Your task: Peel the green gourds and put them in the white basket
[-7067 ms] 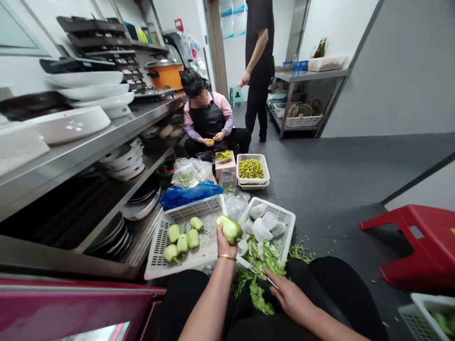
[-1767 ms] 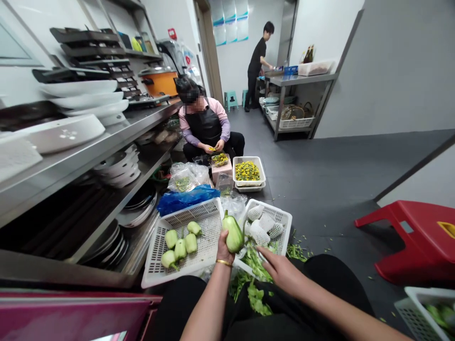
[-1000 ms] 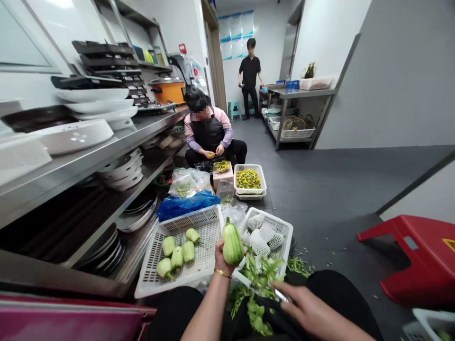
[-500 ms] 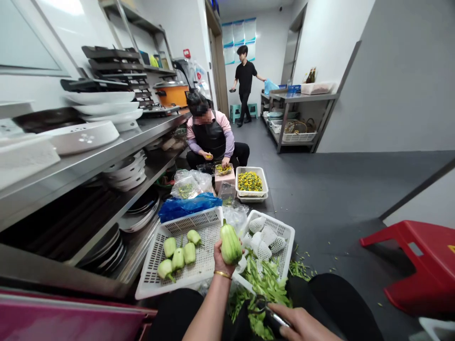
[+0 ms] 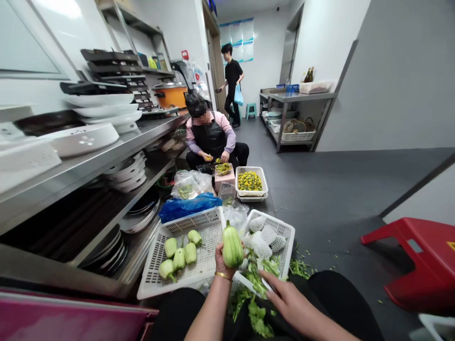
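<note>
My left hand (image 5: 224,260), with a gold bangle at the wrist, is wrapped round a pale green squash (image 5: 232,246) held upright, stem at the top. Lower right of it, my right hand (image 5: 284,296) grips a metal-handled peeler (image 5: 267,285), its head hard to make out over the greens. Several peeled pale green squashes (image 5: 179,258) lie in the white basket (image 5: 209,217) on the left. The white basket (image 5: 290,237) on the right holds white foam nets (image 5: 261,245) and green peelings (image 5: 256,279).
A seated person (image 5: 209,132) handles yellow flowers beside a basket of them (image 5: 250,181). Another person (image 5: 232,80) stands near the doorway. Steel shelving (image 5: 142,137) with dishes runs along the left; a red stool (image 5: 419,260) is at the right. A blue bag (image 5: 188,207) lies behind the baskets.
My right hand has risen with the peeler, closer to the squash. The squash in my left hand has shifted slightly right. The far person has moved left, carrying a blue bag.
</note>
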`<state>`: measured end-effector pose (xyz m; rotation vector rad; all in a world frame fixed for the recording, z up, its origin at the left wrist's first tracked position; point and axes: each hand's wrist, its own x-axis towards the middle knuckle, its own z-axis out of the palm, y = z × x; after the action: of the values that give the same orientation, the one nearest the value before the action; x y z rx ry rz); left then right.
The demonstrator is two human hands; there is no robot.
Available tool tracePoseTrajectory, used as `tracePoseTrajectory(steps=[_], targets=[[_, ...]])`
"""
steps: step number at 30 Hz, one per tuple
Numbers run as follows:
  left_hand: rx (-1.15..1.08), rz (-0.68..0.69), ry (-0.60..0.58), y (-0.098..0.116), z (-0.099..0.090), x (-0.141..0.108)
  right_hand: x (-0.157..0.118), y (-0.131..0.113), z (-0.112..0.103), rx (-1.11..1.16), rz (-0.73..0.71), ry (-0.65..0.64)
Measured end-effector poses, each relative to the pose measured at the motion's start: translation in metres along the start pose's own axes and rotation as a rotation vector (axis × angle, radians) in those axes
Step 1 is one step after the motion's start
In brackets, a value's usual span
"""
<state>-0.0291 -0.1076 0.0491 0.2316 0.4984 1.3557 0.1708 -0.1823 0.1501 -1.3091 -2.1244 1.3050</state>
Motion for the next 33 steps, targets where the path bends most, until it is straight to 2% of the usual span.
tracePoseTrajectory(steps=[2, 3, 5, 8, 10, 12, 14, 16, 18, 20, 22, 26, 29, 31, 33], targets=[[-0.012, 0.018, 0.001, 0.002, -0.001, 0.002, -0.022, 0.005, -0.005, -0.027, 0.025, -0.125], [-0.012, 0.017, -0.006, 0.002, -0.001, 0.003, -0.026, 0.004, -0.010, -0.039, 0.030, -0.143], [-0.001, -0.009, -0.017, -0.001, 0.000, 0.003, -0.016, 0.000, -0.024, -0.055, 0.019, -0.068], [0.032, -0.058, -0.025, -0.007, 0.002, 0.001, 0.025, -0.010, -0.035, -0.055, -0.037, 0.127], [0.046, -0.044, -0.029, -0.010, 0.004, 0.000, 0.050, -0.014, -0.032, -0.048, -0.055, 0.206], [0.039, 0.019, -0.002, -0.009, 0.004, 0.000, 0.057, -0.011, -0.019, -0.039, -0.070, 0.240], [0.010, 0.088, 0.070, -0.006, 0.003, 0.002, 0.042, -0.001, -0.002, -0.028, -0.073, 0.207], [-0.010, 0.102, 0.160, -0.002, 0.001, 0.005, 0.012, 0.014, 0.010, -0.032, -0.037, 0.084], [-0.018, 0.076, 0.217, 0.001, 0.000, 0.008, -0.015, 0.026, 0.010, -0.059, 0.029, -0.057], [-0.013, 0.055, 0.226, 0.002, 0.001, 0.009, -0.025, 0.028, -0.001, -0.094, 0.071, -0.098], [0.017, 0.051, 0.192, -0.001, 0.006, 0.007, -0.012, 0.019, -0.017, -0.115, 0.061, -0.016], [0.136, 0.142, 0.092, -0.009, 0.020, 0.000, 0.045, -0.012, -0.033, -0.118, -0.035, 0.196], [0.177, 0.237, 0.069, -0.010, 0.022, -0.002, 0.058, -0.013, -0.018, -0.129, -0.069, 0.227], [0.165, 0.276, 0.127, -0.007, 0.019, 0.000, 0.040, 0.002, 0.000, -0.130, -0.072, 0.182], [0.131, 0.296, 0.222, -0.002, 0.015, 0.004, 0.010, 0.022, 0.013, -0.126, -0.028, 0.068]])
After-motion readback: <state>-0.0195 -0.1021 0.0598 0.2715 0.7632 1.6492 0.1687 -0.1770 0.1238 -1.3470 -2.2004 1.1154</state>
